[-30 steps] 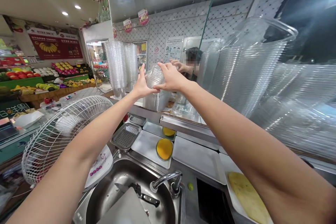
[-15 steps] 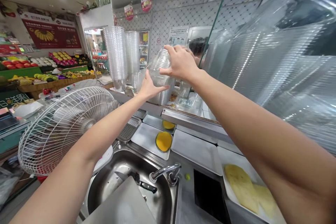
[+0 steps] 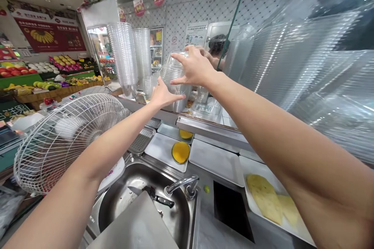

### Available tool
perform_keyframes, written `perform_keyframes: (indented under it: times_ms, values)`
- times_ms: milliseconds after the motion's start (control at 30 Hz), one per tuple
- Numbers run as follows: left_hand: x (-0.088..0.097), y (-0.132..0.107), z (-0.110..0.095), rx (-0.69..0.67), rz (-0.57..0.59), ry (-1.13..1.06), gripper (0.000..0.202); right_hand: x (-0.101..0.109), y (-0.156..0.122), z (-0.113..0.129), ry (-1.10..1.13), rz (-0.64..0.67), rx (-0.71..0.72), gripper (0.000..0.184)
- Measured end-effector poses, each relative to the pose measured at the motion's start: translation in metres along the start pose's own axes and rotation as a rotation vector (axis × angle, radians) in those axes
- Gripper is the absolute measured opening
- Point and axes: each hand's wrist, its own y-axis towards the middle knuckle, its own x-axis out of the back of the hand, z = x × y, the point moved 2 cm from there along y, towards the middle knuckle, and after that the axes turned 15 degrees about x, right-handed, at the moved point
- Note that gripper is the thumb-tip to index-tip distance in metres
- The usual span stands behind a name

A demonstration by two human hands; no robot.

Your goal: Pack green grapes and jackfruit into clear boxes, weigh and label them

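Observation:
My right hand (image 3: 193, 69) grips a transparent plastic dome lid (image 3: 173, 71) from above, fingers spread over its top. The lid sits on or just above a stack of transparent plastic containers (image 3: 177, 103); I cannot tell which. My left hand (image 3: 166, 94) is lower, its fingers apart and resting against the side of the lid and stack. Behind the glass, a co-worker's hand (image 3: 201, 50) shows just past my right hand.
Tall stacks of transparent cups (image 3: 122, 54) stand left of my hands, and large stacked transparent trays (image 3: 292, 58) fill the right. Below are a steel sink (image 3: 140, 198) holding a kitchen knife (image 3: 156, 196), a wire fan (image 3: 67, 144) and white trays with mango (image 3: 180, 152).
My left hand has dropped from the dome lid to a lower place on the stack. My right hand stays on the lid, which sits higher than a second ago. The view has tilted.

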Motion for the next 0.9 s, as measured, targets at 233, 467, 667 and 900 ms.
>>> perform_keyframes:
  times_ms: [233,467,667,900]
  values:
    - [0.010,-0.021,-0.022,0.099,-0.014,0.099,0.136,0.003,0.004,-0.006,-0.024,0.003,0.015,0.097]
    - [0.020,-0.027,-0.038,0.101,-0.031,0.222,0.130,0.034,-0.011,-0.005,-0.082,-0.128,-0.054,0.084]
    - [0.020,-0.019,-0.048,0.031,-0.084,0.266,0.124,0.053,-0.021,-0.009,-0.015,-0.248,-0.083,0.083]
    - [0.029,-0.013,-0.051,0.068,-0.126,0.234,0.116,0.066,-0.036,0.000,0.035,-0.310,-0.109,0.077]
